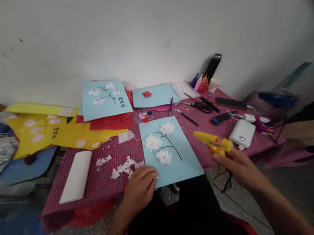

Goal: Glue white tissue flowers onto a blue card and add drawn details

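A yellow hot glue gun point(213, 141) is gripped in my right hand point(239, 166), its nozzle pointing left, just off the right edge of a light blue sheet point(184, 169). Three white crumpled-paper flowers point(153, 142) sit on that sheet beside a drawn dark stem. At the sheet's lower left corner, my left hand point(142, 184) has its fingers closed together. A tiny white bit shows at those fingertips, too small to name. Torn white paper pieces point(124, 167) lie just beyond this hand on the checked tablecloth.
A finished flower picture point(106, 99) lies on red paper at the back left, near yellow sheets point(90, 133). White folded paper point(77, 177) is at the left. Scissors point(201, 106), a marker point(187, 117) and a white power bank point(242, 133) lie right. The glue gun's cord point(236, 203) hangs down.
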{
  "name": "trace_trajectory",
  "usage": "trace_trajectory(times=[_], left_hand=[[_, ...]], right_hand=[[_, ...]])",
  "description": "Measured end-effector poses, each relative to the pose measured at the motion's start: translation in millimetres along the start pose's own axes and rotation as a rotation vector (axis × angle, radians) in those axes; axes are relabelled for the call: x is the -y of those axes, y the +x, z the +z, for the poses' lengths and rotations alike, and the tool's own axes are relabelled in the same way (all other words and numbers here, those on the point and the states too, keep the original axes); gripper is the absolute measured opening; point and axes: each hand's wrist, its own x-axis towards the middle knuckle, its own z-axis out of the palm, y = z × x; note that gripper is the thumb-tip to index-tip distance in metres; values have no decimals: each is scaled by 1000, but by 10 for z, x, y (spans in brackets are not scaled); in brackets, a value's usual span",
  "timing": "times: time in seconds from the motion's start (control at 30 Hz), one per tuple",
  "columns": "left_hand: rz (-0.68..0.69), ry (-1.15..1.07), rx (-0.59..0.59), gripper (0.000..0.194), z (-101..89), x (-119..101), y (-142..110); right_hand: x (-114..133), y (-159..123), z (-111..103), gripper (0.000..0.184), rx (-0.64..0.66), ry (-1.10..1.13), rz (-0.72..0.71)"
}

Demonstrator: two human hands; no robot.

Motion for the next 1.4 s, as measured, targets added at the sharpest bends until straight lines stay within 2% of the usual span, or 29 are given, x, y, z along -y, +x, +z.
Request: trace_trajectory(times=[0.1,0.13,0.2,0.27,0.37,0.47,0.57,0.67,0.73,0.83,0.93,1.03,1.17,1.23,1.3,1.4], left_hand=[[-13,-23,-60,21,1,-33,20],[-29,-41,-98,21,-2,-53,30],[-82,-94,-191,20,-15,-106,51],[-165,-169,-278,17,-35,-165,71],[-353,-371,-348,12,-50,-243,87],[-604,-778,-386,14,-18,-298,96],[-767,-1216,-468,21,39,-363,124],[-819,-1442,-466,22,93,-470,172],[-825,-1490,-441,21,133,-554,199],[-791,-1477,-414,21,205,-669,209],[-759,-1470,-390,23,279,-746,181],[-764,-1491,-408,22,344,-773,137],[-767,-1424,-427,24,374,-739,63],[-739,-1271,-406,26,328,-698,12],[-642,-948,-376,28,232,-652,-44],[-333,-369,-306,38,46,-586,-101]], right_hand=[[-52,574,-259,26,-49,-390,-209],[-82,758,-281,28,-93,-545,-266],[-160,1062,-241,38,-147,-801,-274],[-242,1258,-148,41,-175,-856,-262],[-312,1367,-50,38,-180,-840,-269],[-278,1324,-51,33,-177,-794,-297],[-147,1074,7,33,-183,-711,-344],[58,564,310,23,-105,-535,-381],[206,190,639,16,35,-103,-289],[375,-183,1125,16,238,350,-75],[438,-272,1394,20,316,575,22],[442,-235,1445,17,321,609,48],[439,-211,1394,24,347,611,103],[431,-213,1369,25,396,656,182],[416,-212,1350,25,458,734,294],[395,-203,1323,24,574,905,456]])
